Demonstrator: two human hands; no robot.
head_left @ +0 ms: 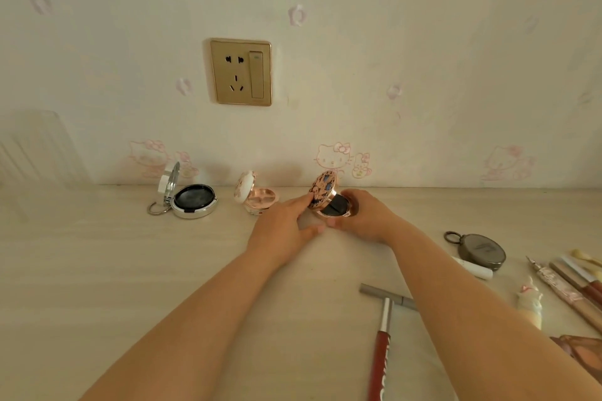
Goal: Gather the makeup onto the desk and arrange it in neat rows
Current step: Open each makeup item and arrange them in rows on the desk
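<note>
I'm looking down at a pale wood-grain desk (130, 270) that runs up to a cream wall with pink cat stickers and a gold wall socket (240, 72). Along the far edge sits a row of open compacts: on the left a silver round compact with a key ring (187, 197), its lid upright and a dark pad inside; next a white and rose-gold compact (255, 195), lid tilted up, pink tray showing. Third in line, the rose-gold round compact with a dark floral lid (329, 197) is open too, a black cushion visible in its base. My right hand (365, 216) curls around that base, thumb at the near side; my left hand (286, 221) has straight fingers touching the lid's outer face.

Off to the right, well apart from the row, lies a closed grey oval compact with a ring (480, 251), a white stick (472, 268) just beside it, then several pencils and brushes (566, 286). Near me, a red lip-gloss tube (381, 348) lies touching a grey pen (387, 296), partly hidden by my right forearm.
</note>
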